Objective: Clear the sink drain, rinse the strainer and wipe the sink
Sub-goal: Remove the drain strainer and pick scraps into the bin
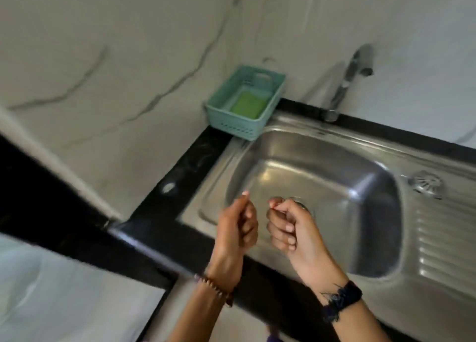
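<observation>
— Seen, left to right?
— One teal basket (246,102) far left on the black counter (180,177), one green sponge (247,106) inside. One tap (345,84) at the far wall. One steel sink (334,166) in the middle. One strainer (426,184) lying out on the ribbed drainboard, far right, well apart from the drain.

— And the hands?
— Two, both near, over the basin's near-left part. Left hand (238,228): fingers curled in, forefinger and thumb tips pressed together, nothing visible between them. Right hand (288,225): curled the same way, holding nothing visible. Too blurred to rule out something tiny pinched in either.

— The drain?
— Mostly hidden behind the right hand; only a rim (305,204) peeking out. Cannot tell whether clear.

— Progress?
— Strainer already lifted out, probably. No water running, basin looking dry and fairly clean. Rinsing the strainer likely still left. Wiping too, judging by the sponge sitting untouched in the basket.
</observation>
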Motion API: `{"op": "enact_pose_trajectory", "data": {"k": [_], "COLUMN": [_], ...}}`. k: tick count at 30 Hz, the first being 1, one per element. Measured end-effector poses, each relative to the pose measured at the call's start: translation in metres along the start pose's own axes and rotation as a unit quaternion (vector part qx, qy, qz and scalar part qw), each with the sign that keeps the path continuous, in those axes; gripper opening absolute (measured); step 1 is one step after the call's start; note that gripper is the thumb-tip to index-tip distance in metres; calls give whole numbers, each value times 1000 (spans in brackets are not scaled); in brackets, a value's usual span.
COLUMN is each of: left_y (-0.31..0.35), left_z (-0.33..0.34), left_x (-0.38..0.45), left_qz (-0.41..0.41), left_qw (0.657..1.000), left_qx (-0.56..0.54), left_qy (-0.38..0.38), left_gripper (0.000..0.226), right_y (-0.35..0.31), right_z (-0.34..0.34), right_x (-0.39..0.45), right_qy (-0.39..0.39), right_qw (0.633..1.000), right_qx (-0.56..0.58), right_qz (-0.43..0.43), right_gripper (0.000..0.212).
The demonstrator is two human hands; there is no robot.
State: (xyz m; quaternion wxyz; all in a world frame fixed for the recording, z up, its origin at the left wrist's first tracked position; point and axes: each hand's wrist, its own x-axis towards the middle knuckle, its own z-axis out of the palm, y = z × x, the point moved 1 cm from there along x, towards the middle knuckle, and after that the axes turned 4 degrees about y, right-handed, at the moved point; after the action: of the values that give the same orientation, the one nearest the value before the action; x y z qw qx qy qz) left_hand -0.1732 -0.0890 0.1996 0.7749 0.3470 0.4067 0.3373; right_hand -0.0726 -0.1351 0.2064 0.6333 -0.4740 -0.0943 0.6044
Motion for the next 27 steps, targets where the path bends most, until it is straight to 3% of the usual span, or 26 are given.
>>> {"op": "enact_pose_trajectory", "data": {"k": [2, 5, 9, 12, 15, 18, 20, 22, 25, 27], "left_y": [-11, -34, -82, -126, -166, -190, -195, -195, -187, -174], "left_z": [32, 62, 74, 74, 66, 58, 53, 51, 49, 48], "left_x": [49, 127, 213, 244, 252, 255, 257, 258, 258, 256], "left_qz": [-5, 16, 26, 31, 43, 35, 32, 39, 52, 51], "left_qw": [986, 915, 750, 636, 543, 482, 463, 468, 498, 541], "left_qx": [165, 404, 660, 767, 824, 852, 862, 860, 848, 830], "left_qy": [7, -16, -25, -73, -154, -202, -202, -200, -172, -124], "left_gripper": [35, 21, 22, 24, 28, 30, 30, 29, 25, 22], "right_y": [-27, -54, -58, -41, -16, 3, 14, 23, 26, 22], "right_z": [-39, -102, -177, -208, -221, -227, -229, -233, -235, -234], "right_x": [32, 86, 147, 179, 197, 204, 206, 207, 206, 202], "right_qy": [75, 182, 241, 224, 174, 146, 137, 127, 119, 141], "right_qw": [995, 956, 907, 864, 755, 621, 575, 560, 563, 598], "right_qx": [-66, -229, -345, -450, -631, -770, -806, -819, -818, -789], "right_qz": [-22, -36, -3, 25, 39, 20, 11, 9, 9, 9], "right_gripper": [26, 23, 12, 11, 18, 29, 32, 32, 29, 27]}}
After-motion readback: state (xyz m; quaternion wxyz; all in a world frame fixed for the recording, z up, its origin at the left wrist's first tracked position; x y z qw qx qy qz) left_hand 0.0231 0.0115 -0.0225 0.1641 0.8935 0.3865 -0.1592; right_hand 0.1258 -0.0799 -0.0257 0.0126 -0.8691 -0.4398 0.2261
